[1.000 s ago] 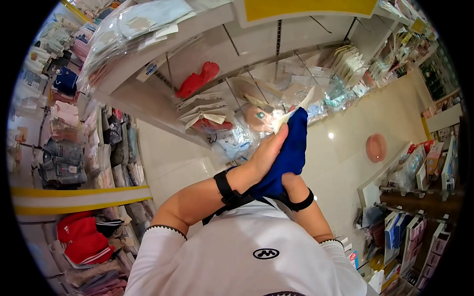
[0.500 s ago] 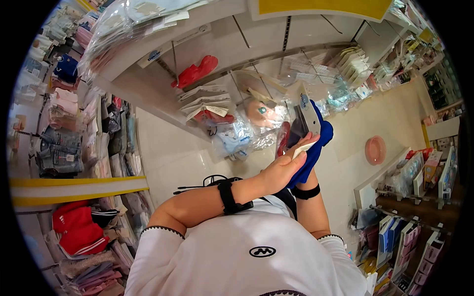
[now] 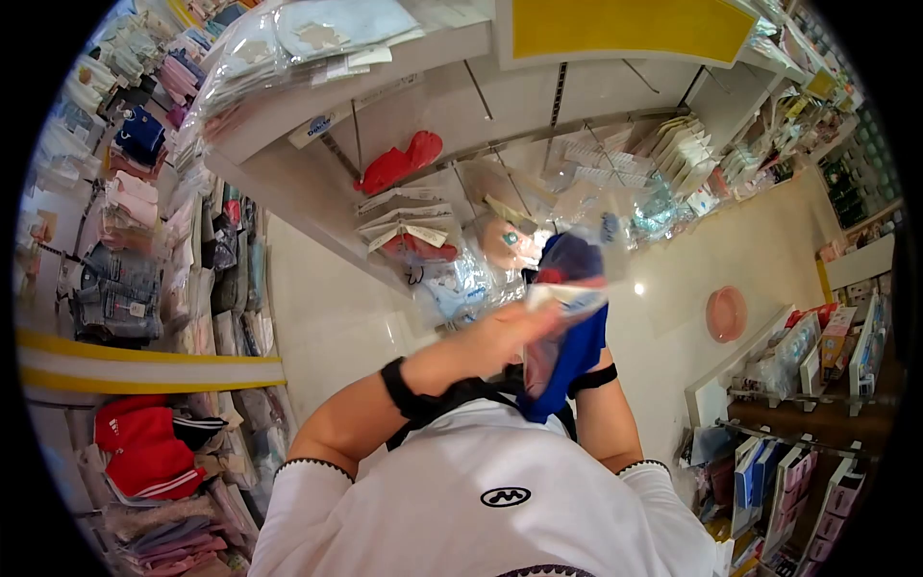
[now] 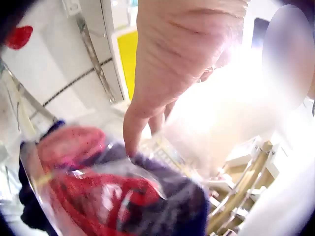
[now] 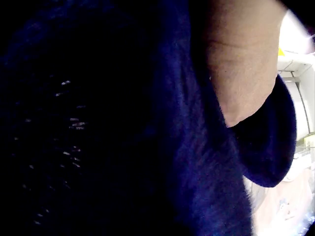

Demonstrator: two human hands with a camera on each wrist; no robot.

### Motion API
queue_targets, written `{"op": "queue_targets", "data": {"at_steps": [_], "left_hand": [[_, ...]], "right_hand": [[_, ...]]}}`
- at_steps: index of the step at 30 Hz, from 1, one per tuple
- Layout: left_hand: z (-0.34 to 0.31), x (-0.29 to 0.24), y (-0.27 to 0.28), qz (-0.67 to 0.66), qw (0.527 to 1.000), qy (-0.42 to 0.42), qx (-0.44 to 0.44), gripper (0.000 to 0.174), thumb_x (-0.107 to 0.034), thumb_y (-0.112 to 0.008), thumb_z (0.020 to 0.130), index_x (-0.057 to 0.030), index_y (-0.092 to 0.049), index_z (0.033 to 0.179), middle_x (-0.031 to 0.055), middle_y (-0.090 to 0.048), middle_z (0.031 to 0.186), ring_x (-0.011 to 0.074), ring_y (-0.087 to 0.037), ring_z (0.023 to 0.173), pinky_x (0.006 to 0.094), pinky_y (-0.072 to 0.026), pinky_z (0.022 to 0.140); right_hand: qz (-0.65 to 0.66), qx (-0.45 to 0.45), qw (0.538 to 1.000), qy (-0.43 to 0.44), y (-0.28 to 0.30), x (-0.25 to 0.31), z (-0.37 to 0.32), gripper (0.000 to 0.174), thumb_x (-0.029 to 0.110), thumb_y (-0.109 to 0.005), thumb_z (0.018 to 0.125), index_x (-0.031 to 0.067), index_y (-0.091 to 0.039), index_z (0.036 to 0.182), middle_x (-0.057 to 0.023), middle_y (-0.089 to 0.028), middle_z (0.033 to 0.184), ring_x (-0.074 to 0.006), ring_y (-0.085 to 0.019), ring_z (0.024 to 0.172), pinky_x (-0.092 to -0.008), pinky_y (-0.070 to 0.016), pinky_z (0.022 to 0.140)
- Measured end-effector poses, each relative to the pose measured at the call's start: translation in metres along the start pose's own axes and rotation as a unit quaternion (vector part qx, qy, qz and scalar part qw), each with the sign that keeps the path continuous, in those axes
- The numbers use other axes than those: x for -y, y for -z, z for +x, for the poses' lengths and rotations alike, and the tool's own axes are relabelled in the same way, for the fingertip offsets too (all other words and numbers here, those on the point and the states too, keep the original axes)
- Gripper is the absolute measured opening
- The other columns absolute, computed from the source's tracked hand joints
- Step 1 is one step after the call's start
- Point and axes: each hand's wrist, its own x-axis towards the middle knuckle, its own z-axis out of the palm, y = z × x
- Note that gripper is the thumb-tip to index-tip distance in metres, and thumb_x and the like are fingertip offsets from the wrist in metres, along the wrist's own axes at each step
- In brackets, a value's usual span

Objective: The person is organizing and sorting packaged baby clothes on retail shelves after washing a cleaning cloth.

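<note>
In the head view my left hand (image 3: 490, 341), blurred, reaches across to a clear plastic bag (image 3: 577, 300) and pinches its edge. Inside the bag is a red fabric thing (image 4: 106, 196), seen large in the left wrist view; its kind does not show. The bag overlaps a soft dark blue fabric item (image 3: 577, 351) held in front of my body. My right hand (image 5: 246, 73) supports the blue item from its far side. Blue fabric hides its fingers and fills most of the right wrist view.
Ahead stands a white display rack with metal hooks, hung with bagged goods (image 3: 409, 216) and a red item (image 3: 399, 163). Folded clothes (image 3: 149, 447) fill shelves at left. Boxed goods (image 3: 841, 332) hang at right, and a pink basin (image 3: 726, 314) sits on the floor.
The blue item first covered both hands, then swung upright to the right with a white card showing. Now the bag with red contents lies over it, and my left hand has shifted left.
</note>
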Motion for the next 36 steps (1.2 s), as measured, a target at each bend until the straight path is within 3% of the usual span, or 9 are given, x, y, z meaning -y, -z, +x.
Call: {"op": "queue_targets", "data": {"at_steps": [2,4,7,11,16,20,27,32,36], "left_hand": [[-0.007,-0.015,0.024,0.028,0.996,-0.061,-0.057,0.043,-0.032,-0.031,0.096,-0.0046,-0.039,0.129,0.0063,-0.052,0.116,0.0119,-0.049,0.105,0.0279,-0.0380,0.090],[-0.005,-0.044,0.040,-0.117,0.987,-0.099,-0.050,0.053,-0.035,-0.031,0.094,-0.0028,-0.023,0.135,0.0144,-0.038,0.133,0.0324,-0.039,0.120,0.0454,-0.0341,0.097],[0.002,-0.057,0.066,-0.160,0.977,-0.122,-0.064,0.050,-0.036,-0.030,0.094,-0.0097,-0.023,0.136,0.0155,-0.036,0.134,0.0336,-0.041,0.119,0.0461,-0.0354,0.096],[0.019,-0.062,0.092,-0.164,0.980,-0.109,-0.033,0.049,-0.037,-0.031,0.094,-0.0115,-0.025,0.135,0.0166,-0.044,0.127,0.0343,-0.042,0.118,0.0512,-0.0341,0.095],[0.032,-0.062,0.121,-0.209,0.971,-0.090,-0.080,0.047,-0.036,-0.030,0.094,-0.0040,-0.037,0.128,0.0177,-0.049,0.122,0.0332,-0.046,0.114,0.0520,-0.0338,0.095],[0.036,-0.053,0.140,-0.186,0.979,-0.084,-0.015,0.046,-0.035,-0.030,0.094,-0.0044,-0.038,0.127,0.0167,-0.051,0.120,0.0327,-0.048,0.111,0.0510,-0.0363,0.094],[0.027,-0.050,0.138,-0.161,0.983,-0.065,-0.059,0.045,-0.034,-0.035,0.093,-0.0031,-0.040,0.125,0.0181,-0.055,0.113,0.0330,-0.053,0.105,0.0480,-0.0412,0.090],[0.029,-0.054,0.140,-0.169,0.981,-0.075,-0.067,0.041,-0.033,-0.036,0.093,-0.0006,-0.047,0.116,0.0182,-0.058,0.107,0.0306,-0.057,0.099,0.0424,-0.0453,0.084],[0.028,-0.054,0.149,-0.172,0.970,-0.124,-0.122,0.041,-0.034,-0.039,0.092,-0.0030,-0.046,0.118,0.0167,-0.057,0.110,0.0307,-0.055,0.102,0.0476,-0.0420,0.088]], "right_hand": [[0.020,-0.057,0.993,-0.106,0.024,-0.005,0.007,0.026,0.020,-0.050,0.087,-0.0001,-0.054,0.104,-0.0084,-0.060,0.093,-0.0163,-0.059,0.077,-0.0276,-0.0492,0.068],[0.028,-0.108,0.979,-0.168,0.040,-0.006,0.008,0.028,0.020,-0.051,0.084,-0.0012,-0.056,0.102,-0.0098,-0.062,0.091,-0.0199,-0.060,0.077,-0.0311,-0.0505,0.068],[0.124,-0.194,0.957,-0.176,0.015,0.024,0.003,0.021,0.011,-0.050,0.079,-0.0016,-0.057,0.095,-0.0105,-0.062,0.086,-0.0207,-0.060,0.074,-0.0323,-0.0501,0.068],[0.081,-0.153,0.968,-0.183,0.013,0.043,-0.003,0.026,0.013,-0.050,0.077,-0.0006,-0.056,0.099,-0.0114,-0.061,0.088,-0.0222,-0.059,0.077,-0.0346,-0.0493,0.071],[0.094,-0.109,0.976,-0.163,-0.003,0.070,0.005,0.037,0.039,-0.048,0.087,0.0049,-0.058,0.099,-0.0063,-0.061,0.084,-0.0179,-0.059,0.072,-0.0302,-0.0487,0.065],[0.007,-0.194,0.972,-0.135,-0.003,0.081,0.031,0.033,0.038,-0.051,0.086,0.0069,-0.059,0.082,-0.0032,-0.060,0.071,-0.0143,-0.057,0.061,-0.0250,-0.0462,0.057],[-0.142,-0.162,0.976,-0.012,-0.004,0.065,0.072,0.022,0.020,-0.057,0.083,0.0057,-0.055,0.100,-0.0022,-0.058,0.087,-0.0127,-0.055,0.073,-0.0262,-0.0451,0.061],[0.075,-0.012,0.980,-0.185,0.005,0.063,0.100,0.040,0.034,-0.062,0.081,0.0068,-0.053,0.108,-0.0023,-0.058,0.094,-0.0147,-0.056,0.081,-0.0282,-0.0460,0.076],[-0.001,0.062,0.989,-0.137,-0.003,0.061,0.109,0.037,0.029,-0.064,0.080,0.0050,-0.056,0.107,-0.0026,-0.060,0.095,-0.0134,-0.056,0.089,-0.0275,-0.0435,0.082]]}}
